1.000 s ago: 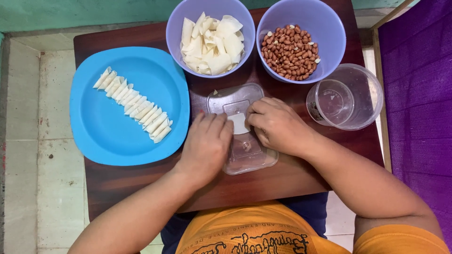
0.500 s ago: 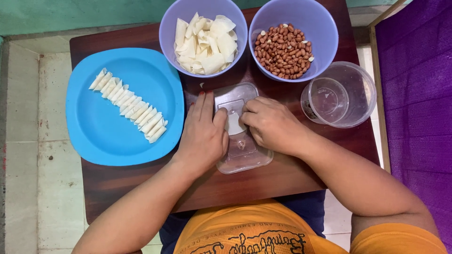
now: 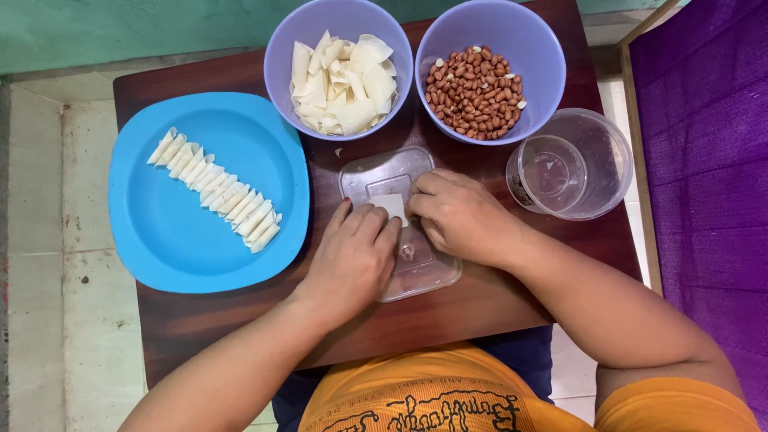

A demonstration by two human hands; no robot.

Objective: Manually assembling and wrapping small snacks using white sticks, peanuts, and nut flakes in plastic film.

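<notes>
Wrapper point(image 3: 392, 206) lies on clear lid point(image 3: 400, 224) mid-surface, pinched by left hand point(image 3: 352, 256) and right hand point(image 3: 460, 216) (both grips narrow on it); rolling step, next needs tight even fold.

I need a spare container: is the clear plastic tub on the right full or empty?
Empty: the clear tub stands upright and its bare bottom shows through the open top.

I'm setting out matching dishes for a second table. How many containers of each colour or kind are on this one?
Purple bowls: 2, one of white wrappers, one of peanuts
Blue plate: 1
Clear round tub: 1
Clear flat lid under both hands: 1
Total: 5
</notes>
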